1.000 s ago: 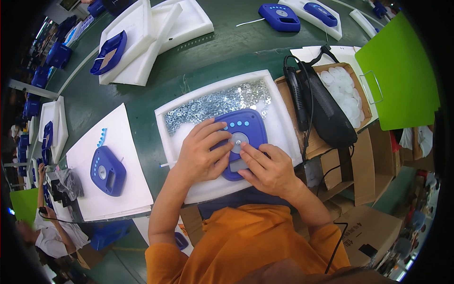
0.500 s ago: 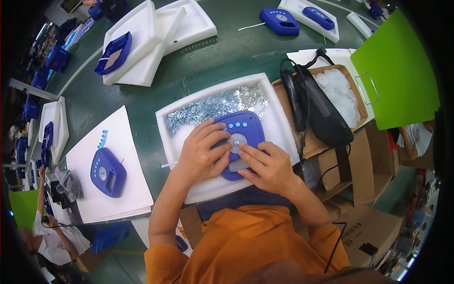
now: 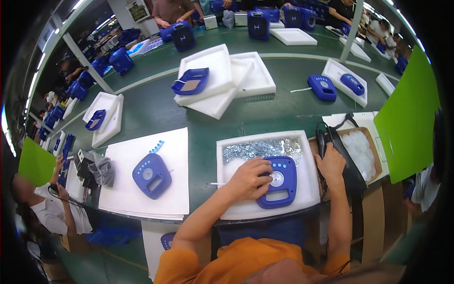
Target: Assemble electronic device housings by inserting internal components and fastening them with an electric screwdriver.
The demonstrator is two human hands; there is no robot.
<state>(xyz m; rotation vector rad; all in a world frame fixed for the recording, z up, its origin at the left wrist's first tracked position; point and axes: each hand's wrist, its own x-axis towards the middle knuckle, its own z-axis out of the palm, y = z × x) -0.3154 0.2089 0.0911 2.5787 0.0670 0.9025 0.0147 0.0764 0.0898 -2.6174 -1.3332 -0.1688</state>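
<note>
A blue plastic housing (image 3: 287, 187) with a clear round disc (image 3: 277, 178), a row of light-blue buttons and a rectangular window lies face up in a white foam tray (image 3: 307, 189). My left hand (image 3: 250, 180) rests on the housing's left side, its fingers curled over the edge and the fingertips beside the disc. To the right of the tray, my right hand (image 3: 331, 163) is on a black, corded, cylindrical tool (image 3: 322, 137) that looks like an electric screwdriver. Its fingers are closed around the tool's near end, which they partly hide.
Small metal washers (image 3: 257, 150) fill the tray's far part. A carton of clear discs (image 3: 358, 149) stands right, beside a black mesh pouch (image 3: 349, 156). Another blue housing (image 3: 152, 176) lies on white sheets (image 3: 118, 199) at left. Stacked foam trays (image 3: 255, 71) stand farther back.
My right hand has left the disc on the housing and moved right to the black tool. My left hand stays at the housing. The view has tilted up and shifted left.
</note>
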